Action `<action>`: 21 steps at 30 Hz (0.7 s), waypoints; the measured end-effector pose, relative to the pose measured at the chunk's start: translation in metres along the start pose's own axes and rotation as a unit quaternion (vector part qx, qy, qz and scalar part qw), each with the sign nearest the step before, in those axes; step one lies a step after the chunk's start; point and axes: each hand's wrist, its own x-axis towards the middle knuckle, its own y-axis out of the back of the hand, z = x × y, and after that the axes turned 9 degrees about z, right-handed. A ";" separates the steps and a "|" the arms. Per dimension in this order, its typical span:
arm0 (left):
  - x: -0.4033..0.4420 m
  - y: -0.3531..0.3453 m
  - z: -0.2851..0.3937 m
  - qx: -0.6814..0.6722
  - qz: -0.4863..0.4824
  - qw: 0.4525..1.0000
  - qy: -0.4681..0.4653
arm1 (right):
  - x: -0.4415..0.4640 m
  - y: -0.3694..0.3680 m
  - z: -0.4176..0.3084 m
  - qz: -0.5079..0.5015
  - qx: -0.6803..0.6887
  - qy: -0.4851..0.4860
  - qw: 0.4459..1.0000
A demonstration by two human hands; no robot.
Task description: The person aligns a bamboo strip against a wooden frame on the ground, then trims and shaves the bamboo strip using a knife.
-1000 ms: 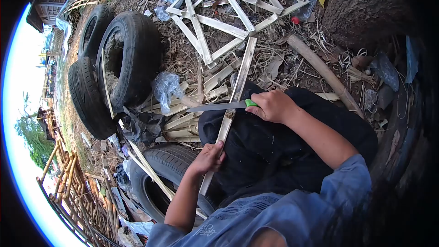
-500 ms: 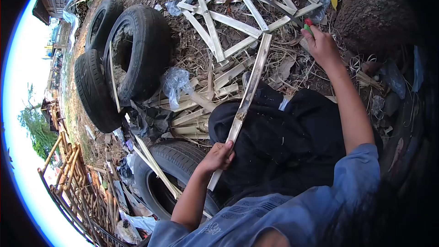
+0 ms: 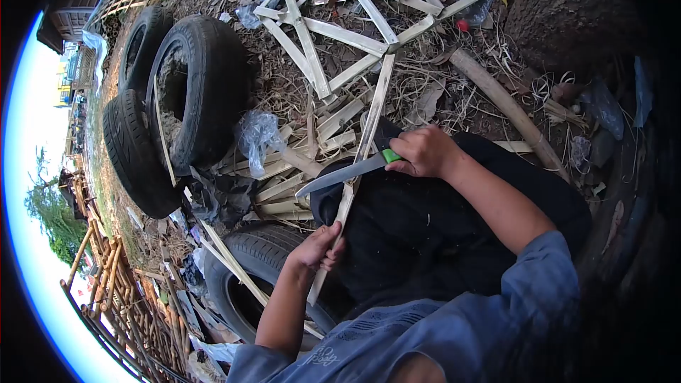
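My left hand point(image 3: 319, 247) is closed around the lower part of a long bamboo strip point(image 3: 376, 108), which slants up across my dark trousers. In my right hand point(image 3: 428, 152) is a knife point(image 3: 342, 176), gripped by its green handle. The blade points left and crosses the strip at mid-length, above my left hand; whether the edge bites into it I cannot tell. The strip's far end lies by a corner of the flat bamboo strips point(image 3: 340, 34) joined in a crisscross frame on the ground.
Old tyres point(image 3: 213, 85) stand on the left, with another tyre point(image 3: 266, 259) by my left arm. Split bamboo pieces point(image 3: 280, 188) and a plastic bag point(image 3: 259, 138) lie beyond my knee. A round stick point(image 3: 504, 103) rests to the right; bamboo poles point(image 3: 117, 276) are stacked far left.
My right hand has brought the knife from beyond the strip's far end back toward me and across the strip. My left hand keeps its hold. The view has shifted slightly.
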 end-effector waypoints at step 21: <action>-0.033 -0.056 -0.004 0.226 0.186 0.920 -0.260 | -0.002 0.044 -0.048 0.071 0.187 -0.307 0.930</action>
